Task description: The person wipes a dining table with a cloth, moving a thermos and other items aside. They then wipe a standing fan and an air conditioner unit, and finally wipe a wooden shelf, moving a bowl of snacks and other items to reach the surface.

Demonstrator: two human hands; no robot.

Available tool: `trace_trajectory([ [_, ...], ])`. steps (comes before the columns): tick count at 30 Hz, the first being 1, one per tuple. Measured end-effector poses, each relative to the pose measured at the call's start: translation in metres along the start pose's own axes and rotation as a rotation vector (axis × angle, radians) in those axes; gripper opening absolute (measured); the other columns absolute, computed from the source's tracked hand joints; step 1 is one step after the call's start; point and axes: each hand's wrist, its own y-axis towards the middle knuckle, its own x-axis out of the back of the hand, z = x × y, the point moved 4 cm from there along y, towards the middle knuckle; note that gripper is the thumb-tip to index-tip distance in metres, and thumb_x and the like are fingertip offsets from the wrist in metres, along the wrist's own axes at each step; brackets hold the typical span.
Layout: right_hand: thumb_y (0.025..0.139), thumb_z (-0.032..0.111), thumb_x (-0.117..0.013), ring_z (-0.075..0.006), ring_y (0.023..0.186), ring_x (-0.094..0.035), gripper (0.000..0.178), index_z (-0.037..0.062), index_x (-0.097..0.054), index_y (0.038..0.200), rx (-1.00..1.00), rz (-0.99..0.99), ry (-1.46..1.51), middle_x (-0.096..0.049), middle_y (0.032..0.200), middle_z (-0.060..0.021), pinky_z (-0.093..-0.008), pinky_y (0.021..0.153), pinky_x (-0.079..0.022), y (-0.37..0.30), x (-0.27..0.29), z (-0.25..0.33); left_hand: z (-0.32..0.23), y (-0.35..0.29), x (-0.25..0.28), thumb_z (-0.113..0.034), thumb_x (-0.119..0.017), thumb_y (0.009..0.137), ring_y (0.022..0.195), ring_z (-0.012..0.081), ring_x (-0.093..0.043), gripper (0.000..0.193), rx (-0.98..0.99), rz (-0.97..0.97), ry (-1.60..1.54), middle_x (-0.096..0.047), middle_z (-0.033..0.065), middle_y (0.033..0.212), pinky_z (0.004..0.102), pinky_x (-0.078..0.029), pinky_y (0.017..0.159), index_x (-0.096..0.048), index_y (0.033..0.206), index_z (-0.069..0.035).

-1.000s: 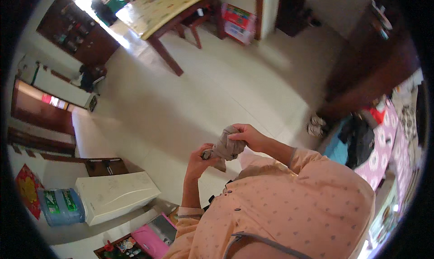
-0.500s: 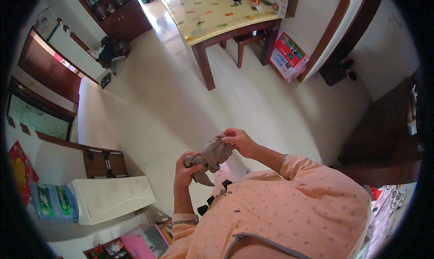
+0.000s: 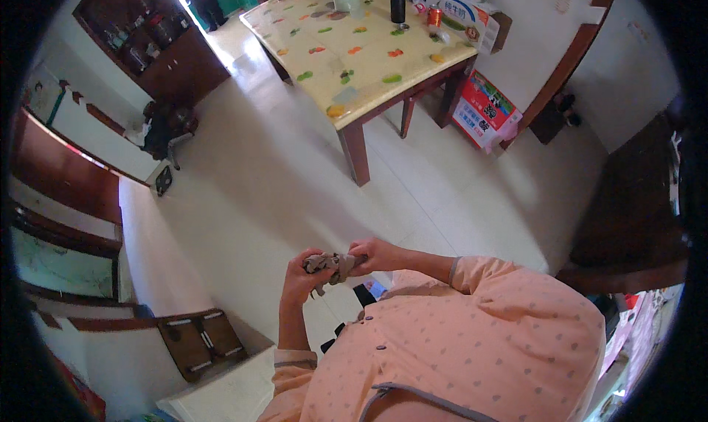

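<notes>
A bunched grey-brown cloth (image 3: 337, 266) is stretched between my two hands in front of my body. My left hand (image 3: 299, 276) is closed around its left end, thumb on top. My right hand (image 3: 372, 257) grips the other end, fingers curled over it. Between the hands the cloth is crumpled and twisted, with a small tail hanging below my left thumb. What kind of cloth item it is cannot be told while it is bunched up.
Ahead stands a table (image 3: 346, 68) with a patterned cover, holding a dark bottle (image 3: 398, 5), a red can (image 3: 435, 16) and a carton (image 3: 464, 16). A red box (image 3: 483, 112) leans by the wall. A folded brown board (image 3: 200, 342) and a white cabinet (image 3: 221, 392) are at lower left.
The table appears nearer and the view has swung, with the white cabinet sliding toward the lower edge. The cloth is now more compact, and my right hand has come down closer to my left.
</notes>
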Motion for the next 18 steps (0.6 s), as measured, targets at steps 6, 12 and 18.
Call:
trace_trajectory([
  [6, 0.08, 0.018, -0.065, -0.0072, 0.075, -0.053, 0.024, 0.0037, -0.062, 0.098, -0.183, -0.153, 0.348, -0.058, 0.084, 0.0007, -0.0225, 0.063, -0.045, 0.08, 0.08, -0.001, -0.041, 0.093, 0.055, 0.0, -0.074, 0.063, 0.08, 0.012, -0.058, 0.038, 0.054, -0.121, 0.067, -0.062, 0.0032, 0.088, 0.0287, -0.05, 0.073, -0.059, 0.098, -0.001],
  [12, 0.078, 0.014, -0.063, -0.006, 0.064, -0.054, 0.018, 0.0031, -0.063, 0.093, -0.139, -0.357, 0.343, -0.06, 0.076, 0.0016, -0.0209, 0.05, -0.043, 0.17, 0.227, 0.004, -0.099, 0.247, 0.088, -0.002, -0.075, 0.065, 0.091, 0.0137, -0.056, 0.049, -0.117, -0.082, 0.012, -0.06, 0.004, 0.099, 0.0287, -0.046, 0.082, -0.055, 0.11, -0.002],
  [18, 0.08, 0.024, -0.063, -0.0211, 0.102, -0.052, 0.052, 0.0044, -0.046, 0.125, -0.161, -0.829, -0.209, -0.054, 0.114, -0.0132, -0.032, 0.085, -0.042, 0.231, 0.386, -0.025, -0.158, 0.42, 0.099, -0.007, -0.071, 0.072, 0.109, 0.0235, -0.052, 0.066, -0.481, -0.216, 0.106, -0.055, 0.0145, 0.117, 0.0336, -0.041, 0.093, -0.041, 0.13, -0.004],
])
